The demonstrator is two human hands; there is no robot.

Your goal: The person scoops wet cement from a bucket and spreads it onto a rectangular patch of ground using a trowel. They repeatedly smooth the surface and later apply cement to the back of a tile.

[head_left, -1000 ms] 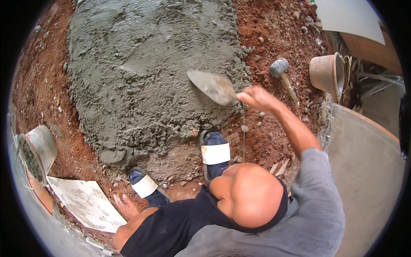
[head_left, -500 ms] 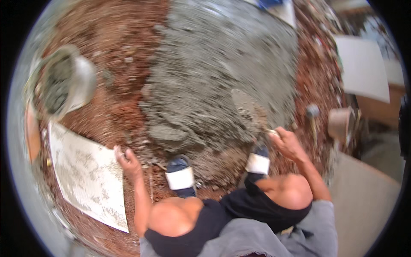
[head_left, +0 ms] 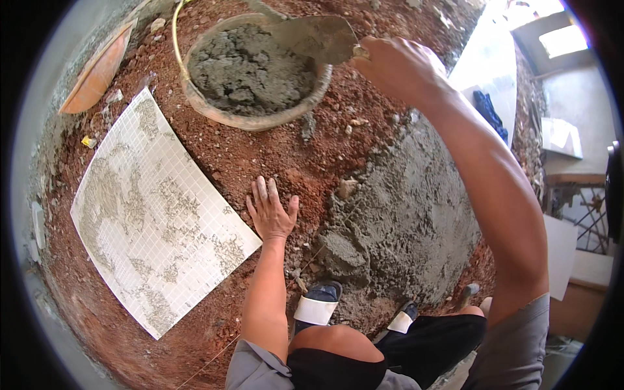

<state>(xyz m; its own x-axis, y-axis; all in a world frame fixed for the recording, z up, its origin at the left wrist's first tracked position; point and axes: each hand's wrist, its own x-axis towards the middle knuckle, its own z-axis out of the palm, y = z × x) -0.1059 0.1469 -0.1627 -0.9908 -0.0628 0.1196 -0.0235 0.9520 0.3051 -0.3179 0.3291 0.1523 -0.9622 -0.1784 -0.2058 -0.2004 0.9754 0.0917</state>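
My right hand (head_left: 400,68) is closed on the handle of a trowel (head_left: 318,39). The trowel's mortar-smeared blade reaches over the far right rim of a round bucket (head_left: 270,122). Grey wet mortar (head_left: 250,68) fills much of that bucket. Lower down, my left hand (head_left: 272,213) lies with fingers spread on the red soil, beside the right corner of a tile. This large pale tile (head_left: 162,208) has a grid on its face and patches of dried mortar. To the right of my left hand spreads a rough bed of grey mortar (head_left: 416,214).
An orange basin (head_left: 101,68) leans by the wall at far left. Beyond the mortar bed is a white sheet (head_left: 487,58) with a dark blue cloth (head_left: 489,114) on it. My sandalled feet are at the bed's near edge. A thin string crosses the soil near my left arm.
My right hand has carried the trowel from the mortar bed to the bucket. My left hand has shifted from the tile's edge onto the soil. The view has swung left.
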